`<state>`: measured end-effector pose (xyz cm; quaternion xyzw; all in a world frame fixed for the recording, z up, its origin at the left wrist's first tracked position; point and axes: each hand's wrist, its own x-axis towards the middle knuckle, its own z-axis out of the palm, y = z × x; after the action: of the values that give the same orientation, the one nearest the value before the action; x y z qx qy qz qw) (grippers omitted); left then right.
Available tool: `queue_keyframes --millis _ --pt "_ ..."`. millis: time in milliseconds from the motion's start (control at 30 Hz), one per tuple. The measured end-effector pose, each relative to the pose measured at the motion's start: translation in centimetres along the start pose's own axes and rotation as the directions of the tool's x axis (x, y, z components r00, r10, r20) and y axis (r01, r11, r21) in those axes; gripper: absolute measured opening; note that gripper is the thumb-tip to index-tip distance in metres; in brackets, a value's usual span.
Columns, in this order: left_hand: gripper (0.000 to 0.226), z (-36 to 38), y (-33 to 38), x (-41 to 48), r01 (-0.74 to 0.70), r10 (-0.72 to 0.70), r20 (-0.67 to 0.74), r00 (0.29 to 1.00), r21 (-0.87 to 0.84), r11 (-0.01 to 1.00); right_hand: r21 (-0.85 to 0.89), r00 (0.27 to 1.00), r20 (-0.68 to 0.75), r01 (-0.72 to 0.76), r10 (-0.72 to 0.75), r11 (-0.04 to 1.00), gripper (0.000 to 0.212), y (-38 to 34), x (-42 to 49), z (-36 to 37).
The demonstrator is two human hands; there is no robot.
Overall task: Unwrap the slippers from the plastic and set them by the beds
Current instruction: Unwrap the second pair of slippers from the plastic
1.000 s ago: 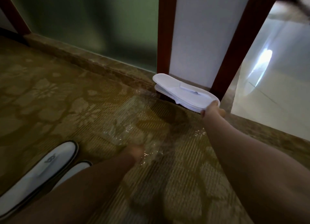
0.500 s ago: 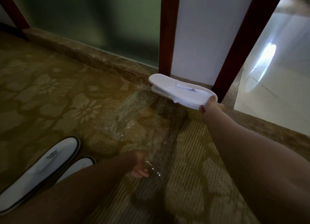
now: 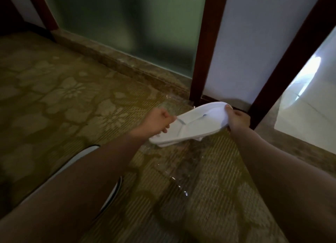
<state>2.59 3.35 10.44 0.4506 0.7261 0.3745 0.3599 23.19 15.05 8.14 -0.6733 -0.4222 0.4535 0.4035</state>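
Note:
A flat stacked pair of white slippers (image 3: 192, 126) hangs in the air above the carpet, out of its wrapper. My right hand (image 3: 236, 120) grips the far end of the pair. My left hand (image 3: 160, 122) is closed on the near end. The clear plastic wrapper (image 3: 174, 172) lies crumpled on the carpet below them. Another white pair with dark trim (image 3: 85, 154) lies on the floor at the lower left, mostly hidden by my left forearm.
Patterned olive carpet (image 3: 63, 97) covers the floor. A stone sill runs under a frosted glass panel (image 3: 127, 24) at the back. Dark red wooden posts (image 3: 205, 48) frame a white panel. A bright tiled floor (image 3: 309, 106) opens at the right.
My left hand let go of the plastic and rose to take the near end of the slippers. The wrapper dropped onto the carpet. My right hand swung the pair lower and closer.

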Motion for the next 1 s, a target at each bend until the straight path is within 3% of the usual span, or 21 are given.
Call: queue_keyframes --millis 133,233,333,367,433,567,667,767,900,1000 --pt "0.03 -0.4 -1.7 0.6 -0.008 0.015 -0.107 0.994 0.071 0.997 -0.064 0.967 0.246 0.085 -0.067 0.994 0.027 -0.5 -1.6 2.5" --pt "0.066 -0.7 -2.6 0.8 0.118 -0.118 0.066 0.991 0.014 0.993 -0.078 0.893 0.45 0.035 0.003 0.996 0.035 -0.3 -2.8 4.2" --pt "0.086 -1.1 -3.7 0.7 0.357 -0.329 0.257 0.909 -0.07 0.932 -0.018 0.854 0.519 -0.033 0.037 0.999 0.031 0.2 -3.4 6.1" --pt "0.084 -1.3 -4.5 0.9 0.435 -0.385 0.304 0.872 -0.117 0.893 0.0 0.86 0.508 -0.051 0.043 0.999 0.028 0.3 -3.6 6.8" --pt "0.062 -1.4 -5.5 0.8 0.497 -0.389 0.38 0.839 -0.243 0.833 0.01 0.878 0.476 -0.06 0.048 0.998 0.042 0.9 -3.5 8.4" --pt "0.047 -1.1 -6.9 1.0 0.423 -0.368 0.209 0.906 -0.403 0.812 0.088 0.893 0.445 -0.117 0.067 0.989 0.039 1.4 -4.5 10.2" --pt "0.044 -1.2 -7.7 1.8 0.355 -0.384 0.069 0.921 -0.554 0.753 0.061 0.849 0.512 -0.185 0.128 0.981 0.049 2.2 -4.9 11.5" --pt "0.056 -1.0 -8.1 2.4 0.364 -0.449 0.007 0.893 -0.598 0.714 -0.001 0.832 0.54 -0.148 0.125 0.989 0.057 3.1 -5.3 13.2" --pt "0.07 -0.2 -9.4 3.2 0.347 -0.563 -0.122 0.818 -0.675 0.651 -0.017 0.819 0.556 -0.161 0.143 0.987 0.033 4.7 -5.6 15.1" --pt "0.06 0.4 -9.2 2.2 0.352 -0.619 -0.179 0.765 -0.689 0.634 -0.025 0.821 0.533 -0.226 0.204 0.974 0.028 5.7 -6.3 15.7"
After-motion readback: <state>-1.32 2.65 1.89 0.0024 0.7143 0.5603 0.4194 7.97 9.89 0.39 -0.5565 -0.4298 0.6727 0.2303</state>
